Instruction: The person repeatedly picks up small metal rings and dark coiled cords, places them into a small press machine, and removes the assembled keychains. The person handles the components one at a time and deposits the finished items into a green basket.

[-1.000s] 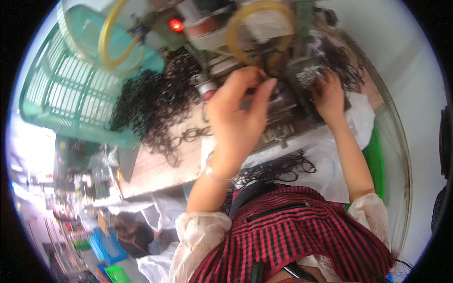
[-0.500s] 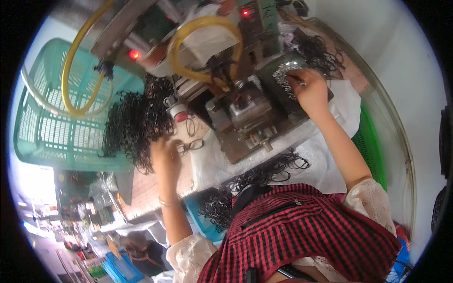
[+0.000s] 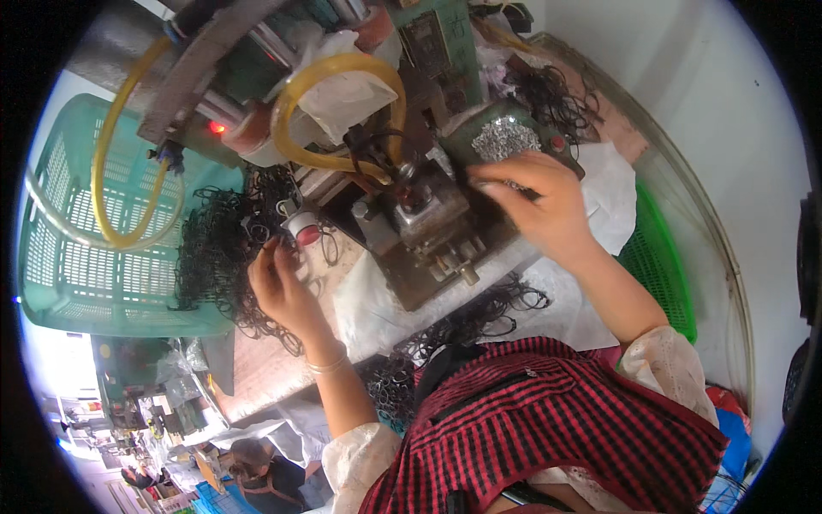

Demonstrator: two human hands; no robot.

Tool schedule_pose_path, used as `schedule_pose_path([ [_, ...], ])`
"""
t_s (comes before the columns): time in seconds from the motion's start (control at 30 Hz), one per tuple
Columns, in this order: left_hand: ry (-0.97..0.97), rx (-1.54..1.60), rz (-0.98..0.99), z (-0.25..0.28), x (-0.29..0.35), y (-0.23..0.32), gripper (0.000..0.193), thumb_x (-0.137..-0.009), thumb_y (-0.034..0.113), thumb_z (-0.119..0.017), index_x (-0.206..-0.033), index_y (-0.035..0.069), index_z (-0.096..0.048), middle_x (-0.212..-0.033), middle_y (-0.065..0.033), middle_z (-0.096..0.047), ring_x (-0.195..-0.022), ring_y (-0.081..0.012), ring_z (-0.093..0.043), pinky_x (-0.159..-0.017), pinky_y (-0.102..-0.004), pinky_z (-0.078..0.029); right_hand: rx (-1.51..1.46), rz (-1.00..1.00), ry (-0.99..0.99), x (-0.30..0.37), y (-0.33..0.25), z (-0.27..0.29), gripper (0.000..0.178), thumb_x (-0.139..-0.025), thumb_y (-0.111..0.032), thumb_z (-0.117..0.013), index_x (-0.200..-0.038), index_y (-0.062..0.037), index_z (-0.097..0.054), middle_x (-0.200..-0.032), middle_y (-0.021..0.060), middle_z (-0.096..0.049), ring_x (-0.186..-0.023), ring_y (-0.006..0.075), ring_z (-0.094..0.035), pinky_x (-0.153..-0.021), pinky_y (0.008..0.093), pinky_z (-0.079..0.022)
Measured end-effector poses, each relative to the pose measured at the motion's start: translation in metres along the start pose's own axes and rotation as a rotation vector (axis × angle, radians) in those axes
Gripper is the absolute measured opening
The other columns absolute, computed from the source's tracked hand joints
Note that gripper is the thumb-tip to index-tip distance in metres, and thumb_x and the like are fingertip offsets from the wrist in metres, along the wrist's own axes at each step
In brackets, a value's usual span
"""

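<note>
My right hand (image 3: pixel 548 206) reaches in from the right, thumb and forefinger pinched together beside the metal die block (image 3: pixel 432 206) of a press. Whatever the fingertips hold is too small to make out. Just beyond that hand, many small silver metal pieces (image 3: pixel 505 139) lie heaped in a dark tray. My left hand (image 3: pixel 282 291) is raised with bent fingers a little apart, close to a red push button (image 3: pixel 306 233) in a pale housing. No held thing shows in it. A pile of black rubber-like loops (image 3: pixel 218 248) lies beside this hand.
A green slatted basket (image 3: pixel 111 300) stands at the left. Yellow hoses (image 3: pixel 338 67) loop around the press. More black loops (image 3: pixel 462 321) lie along the table's near edge. White sheeting (image 3: pixel 368 295) covers part of the table; a bright green basket (image 3: pixel 659 265) stands at right. Another person (image 3: pixel 265 475) sits lower left.
My right hand has come from the heap of metal pieces toward the die block. My left hand has shifted slightly left and up, nearer the red button. The head view has tilted slightly.
</note>
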State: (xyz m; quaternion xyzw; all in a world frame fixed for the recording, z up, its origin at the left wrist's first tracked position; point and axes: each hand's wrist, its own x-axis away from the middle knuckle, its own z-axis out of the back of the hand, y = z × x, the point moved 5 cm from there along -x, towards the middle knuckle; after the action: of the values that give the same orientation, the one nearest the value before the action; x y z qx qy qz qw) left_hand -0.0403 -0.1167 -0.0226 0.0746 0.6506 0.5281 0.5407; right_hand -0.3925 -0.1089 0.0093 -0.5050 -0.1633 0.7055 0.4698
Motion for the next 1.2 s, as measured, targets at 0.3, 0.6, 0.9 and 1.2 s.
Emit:
schedule_pose_path([
  [0.3,-0.005,0.197,0.249,0.001,0.033,-0.028,0.014,-0.096,0.009,-0.064,-0.102,0.000,-0.055,-0.094,-0.0041,-0.063,-0.082,-0.0115,-0.062,-0.071,-0.0255,-0.055,-0.459,-0.276,0.124,-0.015,0.009,-0.059,0.040,-0.078,-0.001,-0.072,-0.117,-0.0021,-0.064,-0.093,0.0111,-0.071,-0.092,0.0191,-0.070,-0.081,0.0315,-0.052],
  [0.6,-0.028,0.436,-0.161,-0.015,-0.024,0.129,0.012,-0.094,0.003,-0.059,-0.103,-0.001,-0.052,-0.098,-0.0112,-0.061,-0.083,-0.0199,-0.064,-0.081,-0.0355,-0.056,-0.776,-0.420,0.003,-0.023,-0.006,-0.068,0.049,-0.081,-0.002,-0.071,-0.127,0.0025,-0.055,-0.100,0.0099,-0.070,-0.095,0.0175,-0.067,-0.084,0.0294,-0.051],
  [0.9,-0.146,0.376,-0.094,-0.024,0.004,0.151,0.010,-0.090,-0.008,-0.059,-0.098,-0.004,-0.055,-0.096,-0.0149,-0.064,-0.081,-0.0231,-0.068,-0.075,-0.0351,-0.060,0.524,0.027,0.049,-0.012,0.041,-0.007,0.033,-0.080,-0.012,-0.069,-0.113,-0.0056,-0.069,-0.128,0.0167,-0.061,-0.123,0.0335,-0.055,-0.092,0.0410,-0.051],
  [1.2,-0.357,0.217,-0.120,-0.086,0.009,0.143,0.017,-0.086,-0.005,-0.070,-0.102,-0.004,-0.064,-0.087,-0.0064,-0.070,-0.077,-0.0068,-0.064,-0.068,-0.0219,-0.055,0.546,-0.051,0.123,-0.011,0.097,-0.003,0.016,-0.075,-0.011,-0.073,-0.091,-0.0063,-0.072,-0.108,0.0133,-0.065,-0.109,0.0348,-0.058,-0.088,0.0431,-0.050],
])
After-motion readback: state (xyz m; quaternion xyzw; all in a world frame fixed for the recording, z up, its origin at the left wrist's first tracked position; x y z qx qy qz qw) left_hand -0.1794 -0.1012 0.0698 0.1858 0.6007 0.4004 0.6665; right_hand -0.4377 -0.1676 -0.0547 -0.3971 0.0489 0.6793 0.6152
